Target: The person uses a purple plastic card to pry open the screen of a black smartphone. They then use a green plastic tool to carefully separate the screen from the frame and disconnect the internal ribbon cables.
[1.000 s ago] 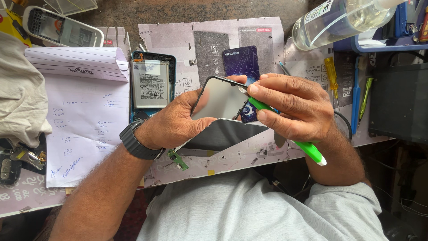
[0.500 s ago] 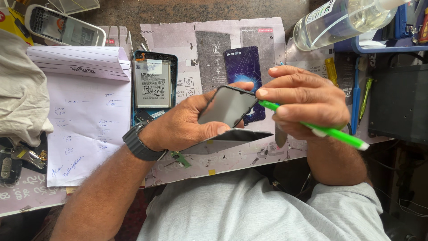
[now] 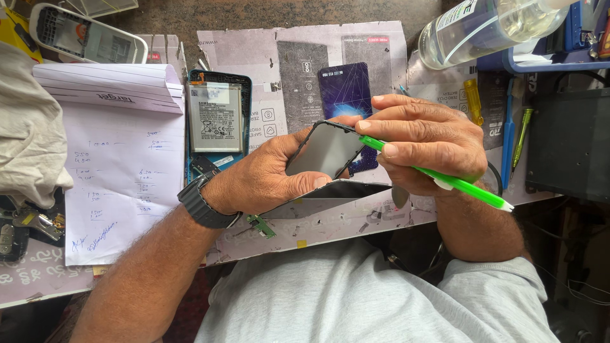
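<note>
From my feed, the tabletop is cluttered, with a paper sheet, an opened phone body with battery and a clear bottle. My left hand grips the dark phone screen panel from below, tilted up. My right hand pinches a green tool, its long axis running down-right, its tip touching the panel's right edge.

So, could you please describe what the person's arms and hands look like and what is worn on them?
Both forearms are bare, with no sleeves or gloves. The left hand has a dark grey ridged wristband just behind it. The right hand shows no ring or band. The person wears a light grey shirt.
</note>
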